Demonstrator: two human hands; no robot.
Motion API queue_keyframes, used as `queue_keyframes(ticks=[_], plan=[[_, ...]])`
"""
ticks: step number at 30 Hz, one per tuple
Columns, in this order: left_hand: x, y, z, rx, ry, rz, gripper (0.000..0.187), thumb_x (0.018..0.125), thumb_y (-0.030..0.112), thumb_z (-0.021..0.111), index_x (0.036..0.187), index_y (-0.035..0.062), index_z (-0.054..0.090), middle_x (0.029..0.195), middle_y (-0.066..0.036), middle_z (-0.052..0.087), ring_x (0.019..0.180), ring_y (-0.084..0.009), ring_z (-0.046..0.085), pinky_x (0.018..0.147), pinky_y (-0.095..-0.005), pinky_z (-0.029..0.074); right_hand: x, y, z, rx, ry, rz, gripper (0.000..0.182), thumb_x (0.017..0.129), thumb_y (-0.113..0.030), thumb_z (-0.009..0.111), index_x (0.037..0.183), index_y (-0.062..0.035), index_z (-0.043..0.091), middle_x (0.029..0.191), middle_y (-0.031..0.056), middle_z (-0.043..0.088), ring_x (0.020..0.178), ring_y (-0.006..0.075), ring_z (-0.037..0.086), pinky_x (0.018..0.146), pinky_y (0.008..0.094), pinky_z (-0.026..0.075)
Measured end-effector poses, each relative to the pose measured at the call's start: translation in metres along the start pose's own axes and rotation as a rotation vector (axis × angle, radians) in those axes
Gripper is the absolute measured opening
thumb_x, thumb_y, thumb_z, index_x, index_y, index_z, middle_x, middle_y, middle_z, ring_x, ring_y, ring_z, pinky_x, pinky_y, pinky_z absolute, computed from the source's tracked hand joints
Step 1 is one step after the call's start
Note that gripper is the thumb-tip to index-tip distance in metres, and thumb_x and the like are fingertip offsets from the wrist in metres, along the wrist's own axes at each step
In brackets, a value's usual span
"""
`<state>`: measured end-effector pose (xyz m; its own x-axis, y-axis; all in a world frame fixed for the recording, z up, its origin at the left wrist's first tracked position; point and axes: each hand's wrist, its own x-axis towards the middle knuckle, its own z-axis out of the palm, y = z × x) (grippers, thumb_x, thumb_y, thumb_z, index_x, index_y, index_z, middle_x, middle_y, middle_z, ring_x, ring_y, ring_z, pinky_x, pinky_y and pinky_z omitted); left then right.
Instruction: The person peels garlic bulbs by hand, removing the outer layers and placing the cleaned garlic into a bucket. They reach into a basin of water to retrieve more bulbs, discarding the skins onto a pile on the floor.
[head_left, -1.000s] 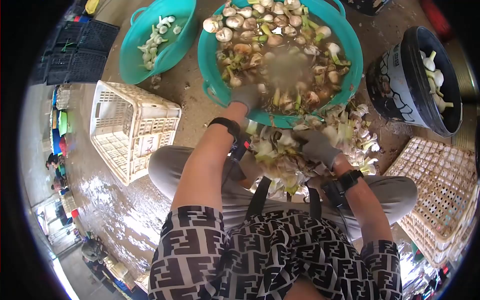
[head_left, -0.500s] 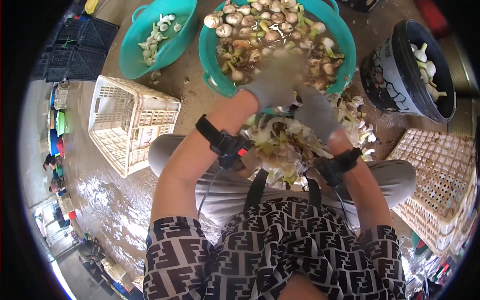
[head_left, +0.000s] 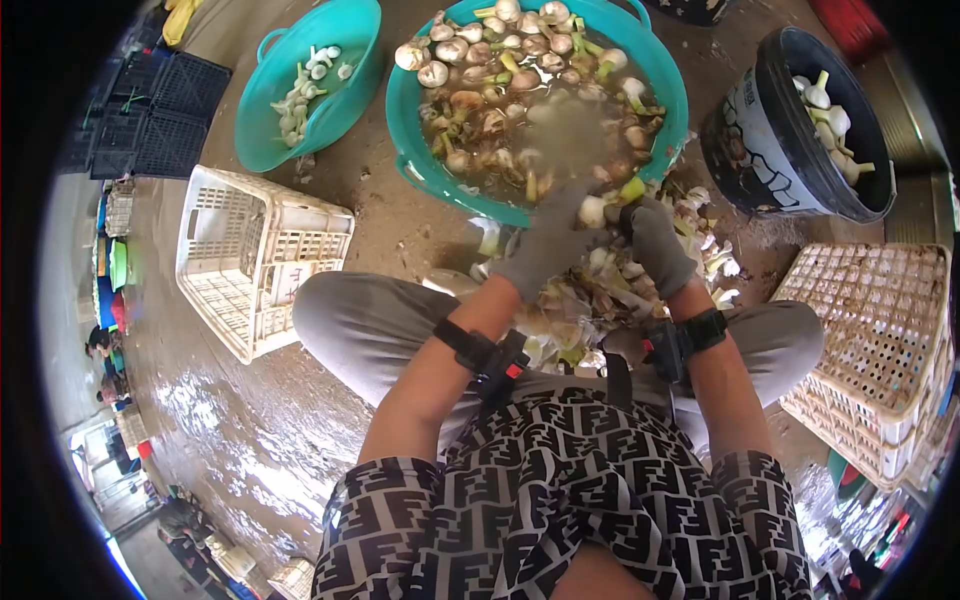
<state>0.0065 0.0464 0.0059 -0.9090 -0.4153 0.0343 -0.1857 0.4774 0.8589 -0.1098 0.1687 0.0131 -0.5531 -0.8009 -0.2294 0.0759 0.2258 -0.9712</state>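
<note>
Garlic bulb (head_left: 592, 211) pinched between both gloved hands, left hand (head_left: 545, 250) and right hand (head_left: 660, 243), above peel pile (head_left: 590, 300) at rim of large teal basin (head_left: 420, 170). Many muddy bulbs left soaking; few cleaned ones in small teal tub (head_left: 350, 90) and black bucket (head_left: 745, 130).

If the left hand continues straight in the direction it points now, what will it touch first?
Probably the garlic bulb at the left hand's fingertips, then the near rim of the large teal tub; depth is unclear.

Basin (head_left: 420, 165) centre blurred, black bucket (head_left: 760, 150) — rim partly cropped
</note>
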Motion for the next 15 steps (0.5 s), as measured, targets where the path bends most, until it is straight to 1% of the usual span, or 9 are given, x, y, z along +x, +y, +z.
queue_keyframes(ticks=[2, 5, 8, 10, 11, 12, 13, 14, 15], plan=[[0.001, 0.0, -0.005, -0.004, 0.032, 0.031, 0.062, 0.067, 0.02, 0.075, 0.119, 0.0042, 0.046, 0.113, -0.014, 0.052, 0.1, -0.0256, 0.054, 0.082, -0.0338, 0.046, -0.001, -0.004, -0.001, -0.035, -0.007, -0.052, 0.016, 0.079, -0.014, 0.059, 0.078, 0.0021, 0.061, 0.061, 0.0022, 0.055, 0.05, 0.0086, 0.049, 0.045, 0.0239, 0.039], [0.004, 0.019, -0.025, -0.608, -0.156, -0.417, 0.055, 0.069, 0.018, 0.074, 0.115, 0.0028, 0.049, 0.099, -0.01, 0.057, 0.089, -0.0202, 0.058, 0.076, -0.032, 0.048, 0.002, -0.003, 0.0, 0.078, 0.011, 0.014, 0.015, 0.079, -0.012, 0.058, 0.077, 0.0019, 0.059, 0.061, 0.0022, 0.052, 0.051, 0.0087, 0.049, 0.046, 0.0237, 0.04], [0.003, 0.012, -0.024, -0.531, -0.112, -0.345, 0.05, 0.071, 0.017, 0.072, 0.113, 0.0021, 0.051, 0.092, -0.007, 0.058, 0.082, -0.0159, 0.058, 0.071, -0.0297, 0.049, 0.015, 0.034, 0.0, -0.03, -0.103, -0.057, 0.01, 0.078, -0.008, 0.056, 0.079, 0.0002, 0.061, 0.064, 0.0054, 0.057, 0.052, 0.0098, 0.051, 0.047, 0.024, 0.042], [0.001, 0.023, -0.027, -0.315, -0.094, -0.279, 0.044, 0.072, 0.02, 0.07, 0.109, 0.0015, 0.054, 0.094, -0.008, 0.058, 0.083, -0.0148, 0.056, 0.071, -0.0293, 0.048, 0.028, 0.093, -0.015, -0.901, -0.098, -0.626, 0.009, 0.075, -0.015, 0.058, 0.07, -0.0076, 0.059, 0.061, 0.0068, 0.055, 0.05, 0.0177, 0.05, 0.048, 0.0282, 0.041], [0.0, 0.014, -0.018, -0.213, -0.064, -0.245, 0.044, 0.072, 0.021, 0.071, 0.108, 0.0019, 0.054, 0.095, -0.008, 0.057, 0.084, -0.0141, 0.056, 0.072, -0.0291, 0.048, 0.033, 0.098, 0.001, -1.092, -0.087, -0.547, 0.007, 0.074, -0.016, 0.06, 0.069, -0.0116, 0.06, 0.06, 0.0077, 0.056, 0.051, 0.0195, 0.051, 0.048, 0.03, 0.041], [0.001, 0.007, -0.012, -0.201, -0.049, -0.088, 0.049, 0.07, 0.021, 0.073, 0.108, 0.0004, 0.051, 0.09, -0.007, 0.056, 0.062, -0.0089, 0.055, 0.045, -0.0225, 0.045, 0.014, 0.053, -0.001, -0.595, -0.054, -0.18, 0.012, 0.074, -0.022, 0.059, 0.072, -0.0103, 0.061, 0.059, 0.0072, 0.056, 0.051, 0.0163, 0.05, 0.048, 0.0309, 0.042], [-0.002, 0.01, -0.011, -0.329, -0.076, -0.138, 0.048, 0.069, 0.017, 0.073, 0.109, 0.0004, 0.051, 0.093, -0.008, 0.055, 0.064, -0.0103, 0.055, 0.047, -0.0234, 0.046, -0.005, 0.006, 0.006, -0.047, 0.014, 0.108, 0.02, 0.075, -0.028, 0.058, 0.074, -0.009, 0.062, 0.058, 0.0067, 0.057, 0.051, 0.0131, 0.049, 0.048, 0.0318, 0.042], [-0.001, -0.001, -0.002, -0.223, 0.003, 0.089, 0.047, 0.069, 0.014, 0.073, 0.108, 0.0013, 0.051, 0.091, -0.007, 0.055, 0.066, -0.0115, 0.056, 0.05, -0.0239, 0.046, 0.002, 0.013, 0.007, -0.399, 0.059, 0.106, 0.018, 0.07, -0.027, 0.061, 0.073, -0.0092, 0.062, 0.059, 0.0101, 0.057, 0.057, 0.0181, 0.054, 0.052, 0.034, 0.044], [0.0, 0.011, -0.003, -0.167, -0.034, 0.031, 0.048, 0.069, 0.011, 0.073, 0.111, 0.0012, 0.051, 0.096, -0.008, 0.054, 0.077, -0.0138, 0.056, 0.063, -0.0264, 0.049, 0.014, 0.032, 0.01, -1.173, -0.057, -0.183, 0.016, 0.066, -0.026, 0.063, 0.068, -0.0096, 0.062, 0.06, 0.0116, 0.058, 0.063, 0.0254, 0.059, 0.055, 0.0372, 0.046]])
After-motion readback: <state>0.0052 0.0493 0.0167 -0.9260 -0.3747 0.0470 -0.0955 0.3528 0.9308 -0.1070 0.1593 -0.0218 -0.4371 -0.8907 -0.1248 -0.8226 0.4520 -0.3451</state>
